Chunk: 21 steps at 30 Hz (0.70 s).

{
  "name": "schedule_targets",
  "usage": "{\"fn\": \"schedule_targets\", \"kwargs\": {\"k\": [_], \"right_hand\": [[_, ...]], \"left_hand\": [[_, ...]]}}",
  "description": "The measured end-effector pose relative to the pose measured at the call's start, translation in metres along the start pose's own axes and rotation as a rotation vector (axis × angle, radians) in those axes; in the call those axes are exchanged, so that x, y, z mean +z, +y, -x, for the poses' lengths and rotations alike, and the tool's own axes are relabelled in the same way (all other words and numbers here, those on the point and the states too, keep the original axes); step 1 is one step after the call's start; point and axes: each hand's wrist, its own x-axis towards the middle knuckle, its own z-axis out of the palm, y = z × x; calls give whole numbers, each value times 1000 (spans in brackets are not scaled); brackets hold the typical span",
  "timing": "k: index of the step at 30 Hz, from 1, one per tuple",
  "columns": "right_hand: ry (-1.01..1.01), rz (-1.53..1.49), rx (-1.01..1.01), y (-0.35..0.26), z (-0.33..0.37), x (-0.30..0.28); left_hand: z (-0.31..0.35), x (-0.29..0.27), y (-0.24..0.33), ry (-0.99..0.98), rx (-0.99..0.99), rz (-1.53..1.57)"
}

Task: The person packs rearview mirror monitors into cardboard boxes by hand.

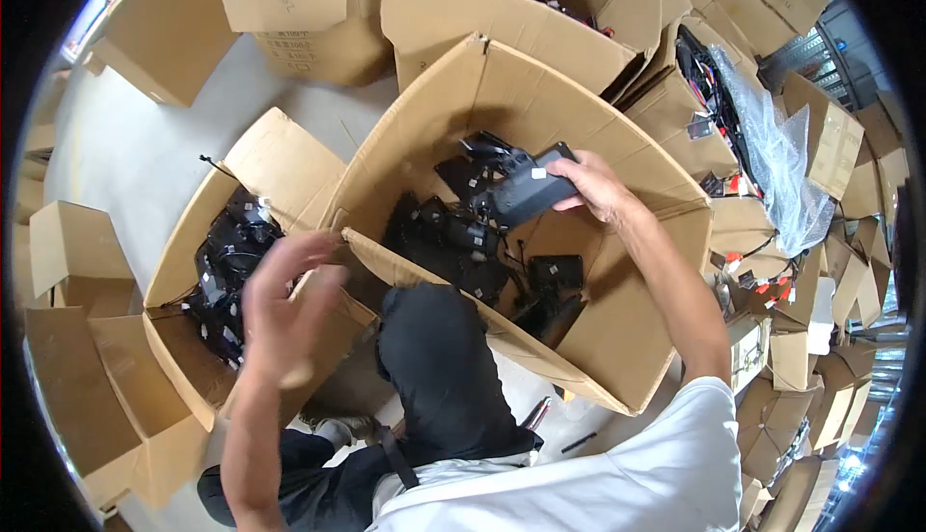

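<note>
My right hand (596, 188) grips one end of a flat black rectangular case (529, 194) with small white labels, thumb on top. It holds the case above the inside of a large open cardboard box (502, 74). Under and beside the case, more black cases (558, 272) and dark cables lie in a heap in that box. My left hand (289, 296) is blurred by motion, its fingers looking spread with nothing seen in them. It is over a smaller open carton (183, 358) at the left, beside a pile of black parts with cables (227, 257).
Open cartons (511, 16) with dark contents stand behind the large box. At the right, bubble wrap (772, 151) hangs over a carton of cables, near red and white connectors (772, 291). Empty-looking cartons (72, 368) stand at far left. My bent knee (434, 349) touches the large box's near side.
</note>
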Motion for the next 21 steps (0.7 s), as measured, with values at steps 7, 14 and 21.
{"fn": "schedule_targets", "kwargs": {"k": [7, 14, 21], "right_hand": [[-445, -494, -226, -106, 55, 97], [42, 979, -311, 116, -64, -11], [-130, 1542, -185, 308, -8, 22]], "left_hand": [[-46, 45, 51, 157, 694, -758], [2, -36, -6, 584, -94, -129], [134, -181, -63, 1049, -238, 330]]}}
